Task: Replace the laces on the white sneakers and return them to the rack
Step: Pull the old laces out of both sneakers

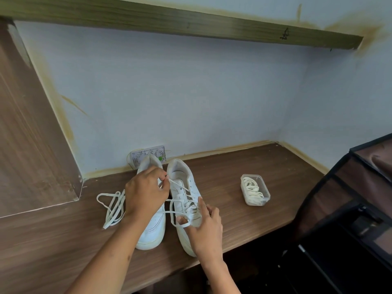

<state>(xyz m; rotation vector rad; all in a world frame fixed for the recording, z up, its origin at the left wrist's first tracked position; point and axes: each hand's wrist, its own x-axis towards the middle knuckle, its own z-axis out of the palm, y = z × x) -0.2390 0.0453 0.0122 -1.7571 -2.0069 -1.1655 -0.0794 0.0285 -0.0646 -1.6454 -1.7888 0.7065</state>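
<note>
Standing side by side on the brown wooden bench point(265, 172), the two white sneakers point their toes toward the near edge and their heels toward the far wall, long axes running near to far. No brand or writing can be read on them. The left hand point(146, 192) pinches a lace end point(169, 179) above the right sneaker point(186, 200), partly covering the left sneaker point(151, 228). The right hand point(206, 228) presses the laced front with straight fingers. A loose lace point(111, 205) lies left. A clear box of laces point(255, 189) sits right.
</note>
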